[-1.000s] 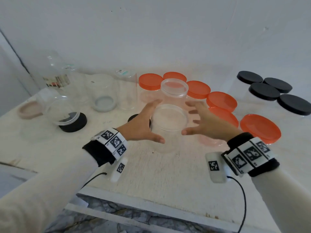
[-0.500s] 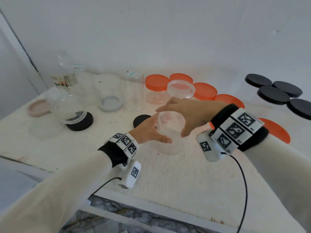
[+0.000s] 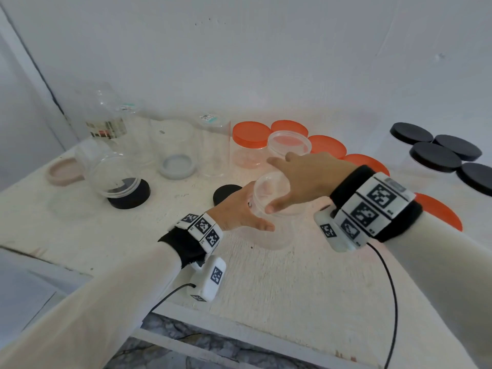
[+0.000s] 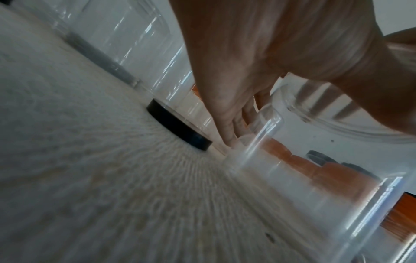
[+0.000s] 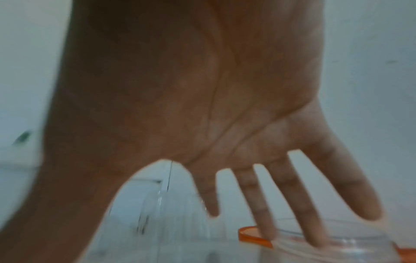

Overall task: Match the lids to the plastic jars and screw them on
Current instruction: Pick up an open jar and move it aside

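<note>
- Clear jar standing upright on the white counter, between the two hands.
- Clear lid sitting on top of the jar.
- Left hand against the jar's left side, fingers straight along the wall, thumb out in front.
- Right hand spread over the lid from above, fingers apart and straight, thumb tip touching the lid's near edge.
- Hard to tell how firmly either hand presses.
- Small black lid flat on the counter, just left of the left hand.
- Orange-lidded jars standing just behind the hands.
- Black-lidded jars far off to the right.
</note>
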Demonstrator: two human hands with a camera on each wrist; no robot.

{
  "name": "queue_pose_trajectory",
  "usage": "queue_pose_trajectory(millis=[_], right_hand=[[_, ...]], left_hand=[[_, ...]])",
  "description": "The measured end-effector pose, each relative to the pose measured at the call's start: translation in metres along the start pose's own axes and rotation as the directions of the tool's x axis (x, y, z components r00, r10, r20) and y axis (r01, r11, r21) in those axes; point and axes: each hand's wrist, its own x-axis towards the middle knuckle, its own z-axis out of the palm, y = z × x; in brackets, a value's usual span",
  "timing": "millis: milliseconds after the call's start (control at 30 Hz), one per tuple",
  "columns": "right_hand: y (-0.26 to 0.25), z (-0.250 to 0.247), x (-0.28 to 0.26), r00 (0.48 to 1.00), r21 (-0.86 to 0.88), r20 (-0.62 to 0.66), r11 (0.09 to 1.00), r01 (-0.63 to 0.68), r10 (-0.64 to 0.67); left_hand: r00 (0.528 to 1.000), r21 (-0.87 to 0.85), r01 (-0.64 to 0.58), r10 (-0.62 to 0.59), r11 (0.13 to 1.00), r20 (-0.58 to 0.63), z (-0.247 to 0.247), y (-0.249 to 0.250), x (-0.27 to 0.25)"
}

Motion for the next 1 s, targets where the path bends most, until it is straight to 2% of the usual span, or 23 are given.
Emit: queue_pose_trajectory(millis=[100,133,200,300,367,433,533,600,700,767,833,900,1000], right_hand=[[0.006,-0.008,-0.007,0.969,0.229,0.147,0.960,0.161,-0.198],[0.007,-0.008,-0.008,0.958,0.261,0.158,0.946,0.193,-0.239],[0.004,-0.002,-0.007,0.970,0.243,0.113,0.953,0.183,-0.215],[-0.005,0.008,-0.004,0.998,0.065,-0.022,0.996,0.053,-0.052],[-0.005,0.011,-0.003,0.998,-0.001,-0.062,1.000,0.000,0.000],[0.001,0.008,-0.004,0.997,0.074,0.004,0.994,0.081,-0.082],[0.008,-0.001,-0.007,0.957,0.242,0.134,0.945,0.221,-0.258],[0.007,0.001,-0.006,0.968,0.242,0.105,0.950,0.198,-0.228],[-0.001,0.009,-0.003,0.997,0.060,-0.023,0.995,0.074,-0.073],[-0.001,0.012,-0.001,0.998,0.000,-0.052,1.000,0.021,-0.021],[0.003,0.007,-0.003,0.998,0.077,0.018,0.995,0.064,-0.066],[0.005,0.002,-0.005,0.977,0.158,0.112,0.974,0.161,-0.179],[0.002,0.001,-0.005,0.970,0.150,0.111,0.968,0.199,-0.217]], left_hand=[[1.000,-0.015,-0.009,0.009,1.000,-0.001,0.000,0.001,-0.001],[1.000,-0.012,-0.021,0.022,1.000,0.008,0.000,0.002,-0.001],[1.000,-0.004,-0.026,0.026,1.000,0.013,0.000,0.001,0.000],[1.000,-0.014,0.018,-0.018,1.000,0.007,-0.001,-0.004,0.002],[0.999,-0.015,0.035,-0.034,0.999,0.016,-0.001,-0.006,0.003],[1.000,0.003,0.029,-0.029,1.000,0.008,-0.001,-0.005,0.003],[1.000,0.016,0.008,-0.008,1.000,0.006,0.000,-0.002,0.001],[1.000,0.009,0.007,-0.007,1.000,0.008,0.000,-0.003,0.001],[0.999,0.016,0.034,-0.034,0.999,0.005,-0.001,-0.005,0.002],[0.999,0.022,0.038,-0.038,0.999,0.007,-0.001,-0.006,0.003],[1.000,0.016,0.023,-0.023,1.000,0.001,0.000,-0.005,0.002],[1.000,-0.001,-0.004,0.004,1.000,0.000,0.000,-0.004,0.002],[0.999,-0.003,-0.039,0.039,0.999,0.026,0.000,-0.003,0.000]])
